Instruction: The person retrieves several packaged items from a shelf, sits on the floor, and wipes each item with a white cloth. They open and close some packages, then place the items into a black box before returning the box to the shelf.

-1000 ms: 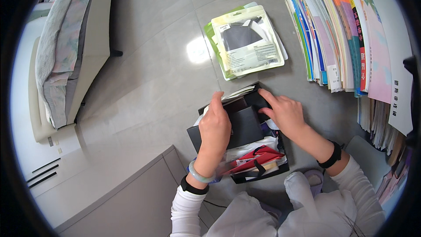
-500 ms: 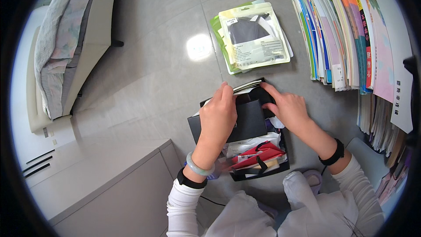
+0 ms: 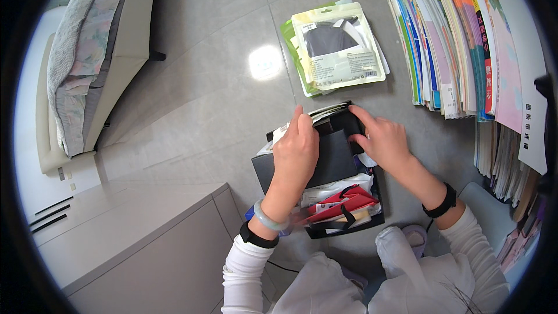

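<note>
On the floor in front of me stands a long black box (image 3: 381,218). In its near part lie a red pouch (image 3: 344,204) and a white plastic packet (image 3: 349,186). A smaller flat black box (image 3: 337,152) lies across its middle. Thin white papers (image 3: 280,134) stand at the far end, partly behind my left hand (image 3: 295,150), whose fingers are closed on them. My right hand (image 3: 381,141) grips the far right corner of the long box, index finger at the rim and thumb nearer to me.
Beyond the box lie pale-yellow and green flat packages (image 3: 337,49), the top one with a dark item inside. Books (image 3: 459,40) stand in a row at the right. A grey cabinet (image 3: 139,227) is at the left, a bed (image 3: 125,40) farther off. A slipper (image 3: 414,238) is near my legs.
My left hand has shifted slightly right and more white paper shows beside it. Near my right fingers, the dark rounded shape is no longer seen, and the box's inner corner shows more.
</note>
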### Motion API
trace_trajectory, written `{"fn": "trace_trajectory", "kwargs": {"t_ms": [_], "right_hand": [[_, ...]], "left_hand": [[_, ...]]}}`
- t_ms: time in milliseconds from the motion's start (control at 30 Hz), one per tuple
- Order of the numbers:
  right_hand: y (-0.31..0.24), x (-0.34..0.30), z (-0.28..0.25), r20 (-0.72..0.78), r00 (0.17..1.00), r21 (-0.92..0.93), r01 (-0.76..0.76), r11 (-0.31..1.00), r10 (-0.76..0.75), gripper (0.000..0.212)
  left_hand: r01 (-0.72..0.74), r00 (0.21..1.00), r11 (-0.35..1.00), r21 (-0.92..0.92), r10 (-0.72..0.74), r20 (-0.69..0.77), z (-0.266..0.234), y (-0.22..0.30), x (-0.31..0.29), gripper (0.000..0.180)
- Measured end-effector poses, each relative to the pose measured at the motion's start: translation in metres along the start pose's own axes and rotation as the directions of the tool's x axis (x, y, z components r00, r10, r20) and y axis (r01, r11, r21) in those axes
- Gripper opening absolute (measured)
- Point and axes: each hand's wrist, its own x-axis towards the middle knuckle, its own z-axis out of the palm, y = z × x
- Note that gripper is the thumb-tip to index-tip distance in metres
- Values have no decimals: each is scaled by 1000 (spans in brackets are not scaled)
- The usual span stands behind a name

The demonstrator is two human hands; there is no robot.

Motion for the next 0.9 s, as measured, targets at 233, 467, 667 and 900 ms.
{"fn": "trace_trajectory", "kwargs": {"t_ms": [233, 467, 667, 900], "right_hand": [[0, 34, 1, -210, 964, -35, 162, 986, -166, 16], [1, 45, 7, -269, 929, -63, 245, 967, -253, 11], [3, 44, 13, -278, 934, -69, 214, 974, -225, 14], [-2, 34, 10, -324, 925, -60, 189, 980, -198, 14]], "left_hand": [[8, 998, 998, -59, -4, 64, -1, 1, -3, 21], [-105, 994, 994, -37, 105, 14, -3, 3, -2, 14], [-190, 982, 982, -5, 190, -3, -5, 2, 4, 11], [-209, 978, 978, 1, 209, -5, -1, 3, 15, 11]]}}
